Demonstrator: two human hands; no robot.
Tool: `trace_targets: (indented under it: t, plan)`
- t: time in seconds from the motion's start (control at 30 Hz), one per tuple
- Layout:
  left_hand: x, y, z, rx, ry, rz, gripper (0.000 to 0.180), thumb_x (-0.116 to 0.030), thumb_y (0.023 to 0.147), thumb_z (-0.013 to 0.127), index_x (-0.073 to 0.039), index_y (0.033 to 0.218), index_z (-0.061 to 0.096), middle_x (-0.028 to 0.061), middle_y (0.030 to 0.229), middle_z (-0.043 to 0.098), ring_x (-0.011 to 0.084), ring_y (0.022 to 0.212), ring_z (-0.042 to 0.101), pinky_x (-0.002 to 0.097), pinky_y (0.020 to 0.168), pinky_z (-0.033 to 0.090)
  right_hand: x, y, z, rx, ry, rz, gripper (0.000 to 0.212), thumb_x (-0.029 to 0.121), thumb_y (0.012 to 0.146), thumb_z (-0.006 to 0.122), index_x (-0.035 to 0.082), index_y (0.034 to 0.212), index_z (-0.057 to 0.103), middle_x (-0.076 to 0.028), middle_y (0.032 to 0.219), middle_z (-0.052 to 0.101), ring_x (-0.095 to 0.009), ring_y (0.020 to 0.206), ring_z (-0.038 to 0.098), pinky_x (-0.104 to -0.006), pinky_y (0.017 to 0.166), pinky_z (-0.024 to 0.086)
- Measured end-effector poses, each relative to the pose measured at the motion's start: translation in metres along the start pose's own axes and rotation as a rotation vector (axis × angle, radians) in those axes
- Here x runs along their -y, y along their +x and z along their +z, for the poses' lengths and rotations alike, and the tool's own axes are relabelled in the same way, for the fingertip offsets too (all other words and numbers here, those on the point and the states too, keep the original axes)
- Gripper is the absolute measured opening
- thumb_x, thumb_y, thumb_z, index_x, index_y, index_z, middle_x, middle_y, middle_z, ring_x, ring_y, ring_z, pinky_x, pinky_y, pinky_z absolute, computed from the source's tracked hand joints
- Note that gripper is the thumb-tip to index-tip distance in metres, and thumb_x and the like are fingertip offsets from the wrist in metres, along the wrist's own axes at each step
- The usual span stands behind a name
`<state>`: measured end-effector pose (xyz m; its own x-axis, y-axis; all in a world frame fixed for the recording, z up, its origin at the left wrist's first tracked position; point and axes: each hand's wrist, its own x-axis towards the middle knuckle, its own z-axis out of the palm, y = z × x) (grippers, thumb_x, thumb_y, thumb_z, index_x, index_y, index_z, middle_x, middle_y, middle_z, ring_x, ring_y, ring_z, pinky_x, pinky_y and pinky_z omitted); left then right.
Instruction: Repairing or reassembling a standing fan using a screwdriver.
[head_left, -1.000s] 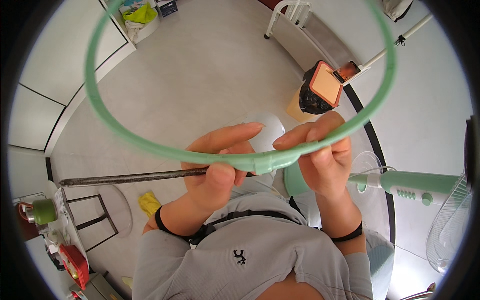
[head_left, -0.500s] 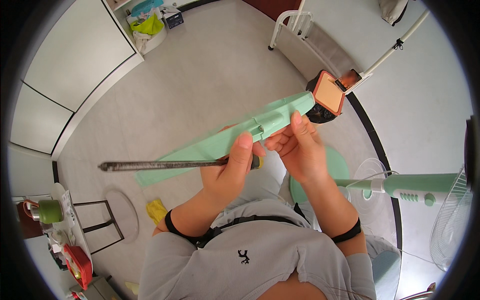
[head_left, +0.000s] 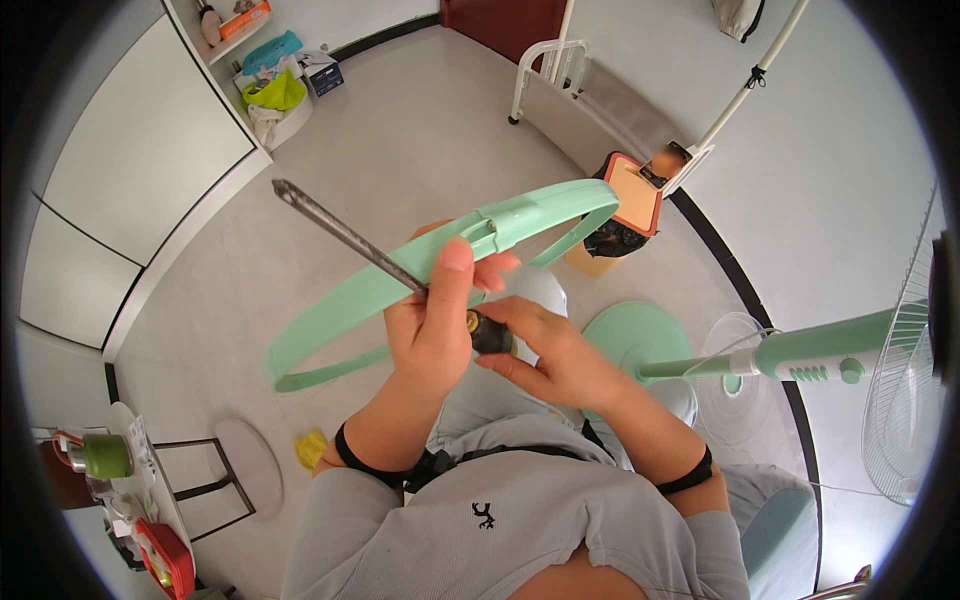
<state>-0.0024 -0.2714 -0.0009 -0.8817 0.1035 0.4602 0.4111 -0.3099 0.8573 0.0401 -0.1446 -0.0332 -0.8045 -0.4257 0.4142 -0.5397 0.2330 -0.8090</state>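
My left hand [head_left: 432,325] is closed on a pale green plastic ring [head_left: 325,312], which looks like the clamp band of a fan guard. A small screw sits in the ring's joint [head_left: 490,228], just beyond my thumb. The same hand also keeps a long screwdriver [head_left: 345,235] against the palm, its dark shaft slanting up to the left. At its other end, the fingers and thumb of my right hand [head_left: 565,355] pinch the black handle [head_left: 492,333]. The far fingers of my left hand are partly hidden behind the ring.
On the right stands a green pedestal fan [head_left: 825,352] with a round base [head_left: 640,335] and a wire guard [head_left: 895,430]. A lidded bin [head_left: 632,195] is ahead, beside a white-framed rack [head_left: 560,95]. At left are a stool [head_left: 250,465] and a table with a green kettle [head_left: 107,455].
My right hand has left the ring and taken the screwdriver's handle. The shaft has swung from level to slanting upward, and the ring has turned to show its loop.
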Motion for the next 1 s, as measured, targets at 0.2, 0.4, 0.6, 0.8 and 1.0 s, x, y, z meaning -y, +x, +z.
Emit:
trace_targets:
  t: [0.2, 0.4, 0.6, 0.8, 1.0]
  plan:
    - [0.01, 0.013, 0.004, -0.033, -0.012, 0.131, 0.037, -0.022, 0.084, 0.036, 0.01, 0.102, 0.041, 0.0217, 0.108, 0.041, 0.0285, 0.098, 0.046, 0.0397, 0.081, 0.04, 0.009, -0.034, -0.02, -0.141, 0.017, 0.026, 0.035, 0.007, 0.072, 0.056, -0.002, 0.103, 0.043, -0.014, 0.086, 0.05, -0.022, 0.067, 0.049, -0.028, 0.054, 0.04]
    - [0.011, 0.037, 0.004, -0.095, 0.063, 0.375, 0.042, -0.023, 0.084, 0.039, 0.007, 0.113, 0.03, 0.0212, 0.113, 0.038, 0.0296, 0.106, 0.039, 0.0421, 0.089, 0.033, 0.019, -0.079, -0.043, -0.287, 0.057, 0.102, 0.035, 0.006, 0.072, 0.056, -0.004, 0.104, 0.043, -0.014, 0.088, 0.05, -0.021, 0.071, 0.048, -0.0258, 0.06, 0.039]
    - [0.007, 0.061, 0.025, -0.23, 0.05, 0.516, 0.06, -0.009, 0.078, 0.049, 0.006, 0.121, 0.01, 0.017, 0.097, 0.05, 0.0254, 0.097, 0.047, 0.037, 0.086, 0.035, 0.027, -0.14, -0.063, -0.611, 0.223, 0.338, 0.037, 0.007, 0.072, 0.058, -0.004, 0.103, 0.043, -0.011, 0.091, 0.051, -0.016, 0.079, 0.049, -0.0243, 0.071, 0.038]
    - [0.014, 0.074, 0.042, -0.154, -0.174, 0.584, 0.026, -0.006, 0.081, 0.04, 0.002, 0.104, 0.03, 0.0101, 0.071, 0.049, 0.0201, 0.069, 0.052, 0.0385, 0.073, 0.043, 0.06, -0.176, -0.089, -0.908, 0.173, 0.311, 0.037, 0.013, 0.066, 0.065, 0.0, 0.093, 0.043, -0.013, 0.093, 0.05, -0.014, 0.075, 0.05, -0.0225, 0.065, 0.042]
    - [0.031, 0.05, 0.067, 0.069, 0.019, 0.43, 0.008, -0.006, 0.081, 0.041, 0.0, 0.084, 0.037, 0.0057, 0.06, 0.043, 0.0109, 0.048, 0.04, 0.0267, 0.045, 0.037, 0.096, -0.202, -0.103, -1.11, -0.028, 0.171, 0.046, 0.024, 0.062, 0.069, 0.003, 0.091, 0.04, -0.019, 0.093, 0.05, -0.012, 0.063, 0.052, -0.0169, 0.047, 0.042]
